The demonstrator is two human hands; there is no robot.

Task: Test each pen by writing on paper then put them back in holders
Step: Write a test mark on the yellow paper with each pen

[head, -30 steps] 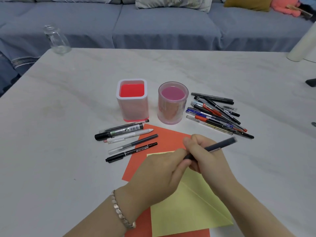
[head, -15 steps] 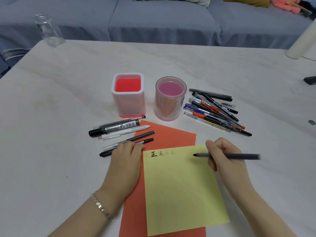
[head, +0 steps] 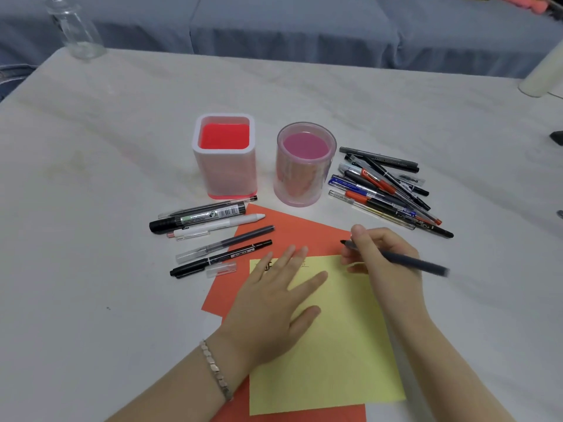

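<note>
Head view: pen-testing step. Left hand (head: 274, 300) flat, pressing yellow paper (head: 335, 345) at frame centre; right hand (head: 384, 263) grips dark grey pen (head: 420, 264), tip over orange sheet (head: 289, 229). Next: lower tip onto paper, write.

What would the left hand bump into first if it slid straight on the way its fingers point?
Probably the round pink holder: the left hand lies flat on the yellow paper, fingers aimed across bare orange paper towards it. Depth is hard to judge.
</note>
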